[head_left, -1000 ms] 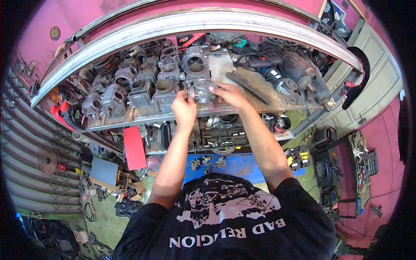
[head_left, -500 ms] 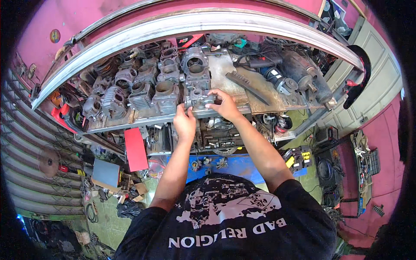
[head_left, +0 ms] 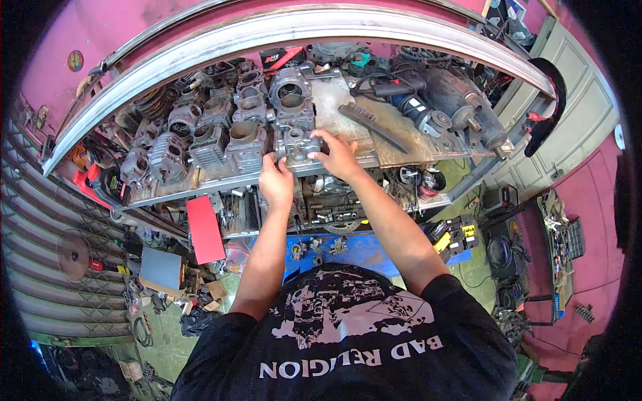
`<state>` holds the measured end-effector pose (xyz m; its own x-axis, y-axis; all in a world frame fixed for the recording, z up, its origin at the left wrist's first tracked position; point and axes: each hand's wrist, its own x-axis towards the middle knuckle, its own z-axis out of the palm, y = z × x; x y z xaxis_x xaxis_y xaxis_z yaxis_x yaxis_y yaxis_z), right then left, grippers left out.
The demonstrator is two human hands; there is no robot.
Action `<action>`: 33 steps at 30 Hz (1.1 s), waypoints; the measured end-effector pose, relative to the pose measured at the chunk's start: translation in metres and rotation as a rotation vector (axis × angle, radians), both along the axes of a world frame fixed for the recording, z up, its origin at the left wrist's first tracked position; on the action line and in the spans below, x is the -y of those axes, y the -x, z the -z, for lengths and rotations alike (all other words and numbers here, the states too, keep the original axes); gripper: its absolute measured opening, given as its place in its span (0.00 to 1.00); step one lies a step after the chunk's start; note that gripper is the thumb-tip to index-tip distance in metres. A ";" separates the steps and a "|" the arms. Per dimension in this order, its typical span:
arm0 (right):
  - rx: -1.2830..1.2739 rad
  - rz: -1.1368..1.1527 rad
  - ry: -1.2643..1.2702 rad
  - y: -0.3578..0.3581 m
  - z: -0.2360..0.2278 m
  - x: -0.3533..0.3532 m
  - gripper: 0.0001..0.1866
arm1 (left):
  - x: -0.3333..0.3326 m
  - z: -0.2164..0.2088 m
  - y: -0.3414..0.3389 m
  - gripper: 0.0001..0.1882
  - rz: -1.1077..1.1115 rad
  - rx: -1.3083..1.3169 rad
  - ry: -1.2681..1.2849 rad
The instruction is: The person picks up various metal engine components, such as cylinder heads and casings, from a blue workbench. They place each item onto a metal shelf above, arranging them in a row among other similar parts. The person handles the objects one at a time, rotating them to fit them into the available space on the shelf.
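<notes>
A small grey metal engine part (head_left: 294,142) with a round opening sits at the front edge of the upper shelf, just in front of a cylinder block (head_left: 293,103). My left hand (head_left: 276,184) grips its lower left side with the fingertips. On the right end, my right hand (head_left: 339,158) has its thumb and forefinger round the part, the other fingers bent behind near the shelf board. To the left, touching or nearly touching the part, stands another cylinder block (head_left: 246,137). What lies under the part is hidden.
Several cylinder blocks fill the shelf's left half. On its right lie a flat dark metal bar (head_left: 374,127), an angle grinder (head_left: 422,113) and a large dark cylinder (head_left: 461,100). A pale beam (head_left: 301,25) crosses above. Below hangs a red panel (head_left: 205,229).
The whole view has shifted a little, so the shelf appears further left and higher. Both hands stay on the metal part, with the right fingers slightly more spread.
</notes>
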<state>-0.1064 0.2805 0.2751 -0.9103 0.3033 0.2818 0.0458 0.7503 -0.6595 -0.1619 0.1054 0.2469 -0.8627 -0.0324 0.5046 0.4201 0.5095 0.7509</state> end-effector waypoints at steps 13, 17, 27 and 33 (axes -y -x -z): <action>-0.056 0.037 -0.075 -0.001 0.007 0.000 0.27 | 0.003 0.007 -0.004 0.12 0.025 -0.022 -0.025; 0.002 0.052 -0.113 -0.005 -0.005 0.002 0.27 | 0.006 0.006 -0.004 0.12 0.029 -0.022 -0.020; -0.290 0.093 -0.269 -0.088 0.008 0.023 0.24 | 0.044 0.042 -0.067 0.23 0.299 -0.011 -0.196; -0.035 0.108 -0.076 -0.187 0.149 0.039 0.21 | 0.088 0.147 -0.119 0.18 0.451 0.290 0.083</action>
<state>0.0805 0.2414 0.1259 -0.8627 0.3756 0.3386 0.1070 0.7900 -0.6038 -0.0425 0.0175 0.1001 -0.8862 0.4026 0.2292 0.3923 0.3889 0.8336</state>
